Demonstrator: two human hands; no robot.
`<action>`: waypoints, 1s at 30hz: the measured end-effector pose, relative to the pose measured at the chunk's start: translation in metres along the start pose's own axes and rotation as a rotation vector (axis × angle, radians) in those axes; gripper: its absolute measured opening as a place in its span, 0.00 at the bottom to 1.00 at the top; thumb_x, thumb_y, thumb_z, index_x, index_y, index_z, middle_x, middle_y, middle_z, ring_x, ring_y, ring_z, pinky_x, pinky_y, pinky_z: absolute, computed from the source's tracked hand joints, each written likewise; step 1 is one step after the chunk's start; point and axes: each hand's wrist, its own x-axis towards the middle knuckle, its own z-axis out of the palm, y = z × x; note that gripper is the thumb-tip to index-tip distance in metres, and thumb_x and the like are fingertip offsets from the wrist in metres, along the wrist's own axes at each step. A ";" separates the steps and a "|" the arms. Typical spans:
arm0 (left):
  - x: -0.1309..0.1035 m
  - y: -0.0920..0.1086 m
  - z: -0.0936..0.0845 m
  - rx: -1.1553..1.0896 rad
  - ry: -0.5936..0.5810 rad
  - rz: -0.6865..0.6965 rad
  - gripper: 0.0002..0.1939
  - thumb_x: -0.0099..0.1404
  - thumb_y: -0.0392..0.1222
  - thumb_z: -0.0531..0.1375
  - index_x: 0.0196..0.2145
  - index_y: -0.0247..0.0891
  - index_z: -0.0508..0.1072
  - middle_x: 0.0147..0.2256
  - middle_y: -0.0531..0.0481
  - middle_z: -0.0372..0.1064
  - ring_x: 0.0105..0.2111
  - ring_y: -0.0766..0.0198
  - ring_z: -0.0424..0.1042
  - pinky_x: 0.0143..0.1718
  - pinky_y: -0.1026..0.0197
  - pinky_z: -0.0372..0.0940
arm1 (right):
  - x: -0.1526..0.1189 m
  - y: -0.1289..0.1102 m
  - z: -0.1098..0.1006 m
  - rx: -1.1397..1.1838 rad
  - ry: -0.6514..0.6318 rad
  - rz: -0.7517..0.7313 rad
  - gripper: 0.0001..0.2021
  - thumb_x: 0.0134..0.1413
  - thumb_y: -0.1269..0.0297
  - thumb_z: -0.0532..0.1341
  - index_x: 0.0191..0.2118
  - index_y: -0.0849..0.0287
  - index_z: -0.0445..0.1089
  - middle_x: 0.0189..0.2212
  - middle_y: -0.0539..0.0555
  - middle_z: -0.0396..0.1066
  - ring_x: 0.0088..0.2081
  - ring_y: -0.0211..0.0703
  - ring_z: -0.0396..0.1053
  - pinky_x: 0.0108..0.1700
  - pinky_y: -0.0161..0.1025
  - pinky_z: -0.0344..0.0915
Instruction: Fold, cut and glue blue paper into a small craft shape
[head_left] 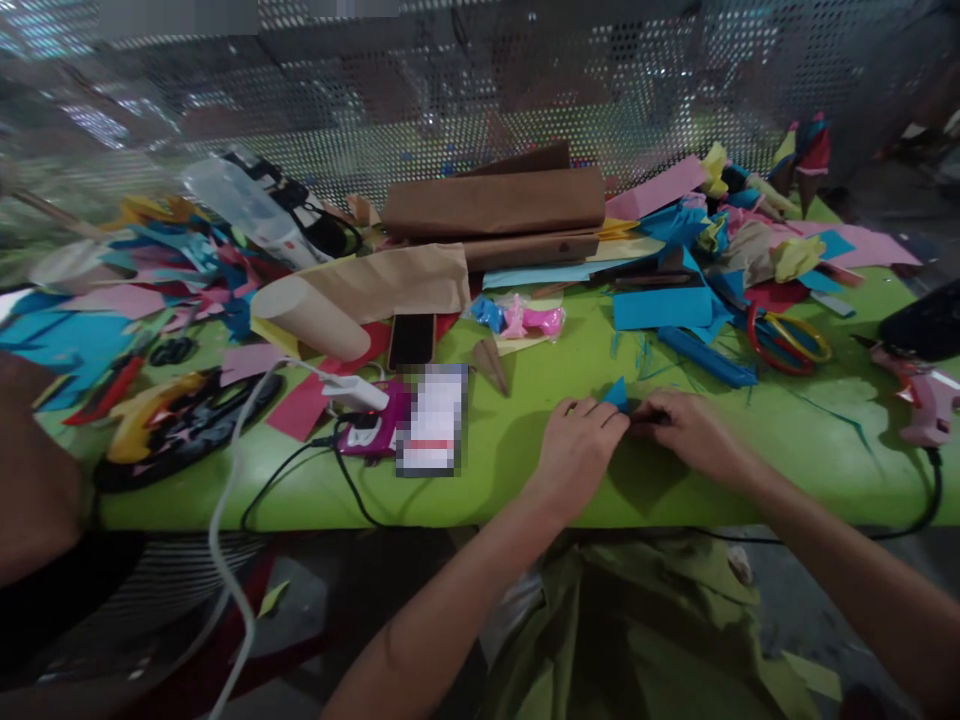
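My left hand [585,440] is closed over the green tabletop, fingers bent and pressed together. A small pointed piece of blue paper [616,393] sticks up from its fingertips. Close on the right, my right hand [686,430] is also closed in a pinch, its fingertips almost meeting the left ones. Something small and dark shows at those fingertips; my fingers hide most of it. A brown paper cone [491,364] lies left of my hands. Beyond them are a blue stick-like piece [706,357] and scissors [789,340] with red and yellow handles.
A phone [431,420] lies beside a purple power strip [375,425] with cables. Pink glue gun [926,405] stands at the right edge. Brown paper rolls [495,203] and coloured paper scraps line the back, before a perforated metal screen [420,100]. Another person's arm [34,470] is at left.
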 end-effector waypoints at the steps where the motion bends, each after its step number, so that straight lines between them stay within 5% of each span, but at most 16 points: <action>1: 0.001 0.000 -0.001 -0.003 -0.004 -0.002 0.10 0.75 0.37 0.52 0.44 0.40 0.74 0.41 0.49 0.76 0.43 0.57 0.72 0.44 0.53 0.61 | 0.000 0.001 0.000 0.006 0.008 0.009 0.04 0.57 0.66 0.64 0.31 0.55 0.75 0.32 0.52 0.77 0.34 0.47 0.72 0.34 0.41 0.61; 19: 0.005 0.005 -0.011 -0.028 -0.061 -0.110 0.10 0.72 0.34 0.54 0.44 0.41 0.75 0.43 0.50 0.74 0.43 0.57 0.70 0.43 0.54 0.63 | -0.017 0.007 0.006 -0.381 0.116 -0.331 0.10 0.61 0.75 0.56 0.38 0.57 0.74 0.33 0.54 0.72 0.37 0.48 0.69 0.41 0.43 0.63; 30: -0.002 0.011 0.001 0.164 0.023 0.007 0.05 0.72 0.36 0.56 0.41 0.39 0.73 0.38 0.50 0.73 0.38 0.56 0.69 0.36 0.53 0.61 | -0.012 0.004 0.004 -0.386 0.154 -0.340 0.09 0.62 0.73 0.57 0.33 0.57 0.73 0.30 0.54 0.72 0.34 0.47 0.69 0.36 0.42 0.61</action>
